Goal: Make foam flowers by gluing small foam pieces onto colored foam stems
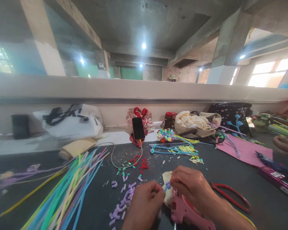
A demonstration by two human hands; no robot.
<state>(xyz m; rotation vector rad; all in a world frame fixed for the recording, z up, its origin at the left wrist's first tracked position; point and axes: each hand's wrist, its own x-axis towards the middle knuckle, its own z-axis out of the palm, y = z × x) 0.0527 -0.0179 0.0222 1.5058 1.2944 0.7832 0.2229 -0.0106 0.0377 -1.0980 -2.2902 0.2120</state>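
Close together in the lower middle, my left hand (147,199) and my right hand (194,185) meet around a small purple-and-blue piece (167,186). The left hand's fingers are pinched at its blue lower part, which looks like a thin stem. At its purple top the right hand's fingers are closed; their tips are partly hidden. Under the right hand lies a pink glue gun (186,209), its nozzle end by a cream-coloured cloth or pad (167,198). Cut purple bits (122,203) are scattered left of my left hand.
Long coloured stems (64,191) fan out at left. Red bits (144,163), a cabled phone (138,128) and finished-looking flower stems (168,135) lie ahead. Right are a red-handled tool (232,196), a pink sheet (244,150) and another person's hand (285,144).
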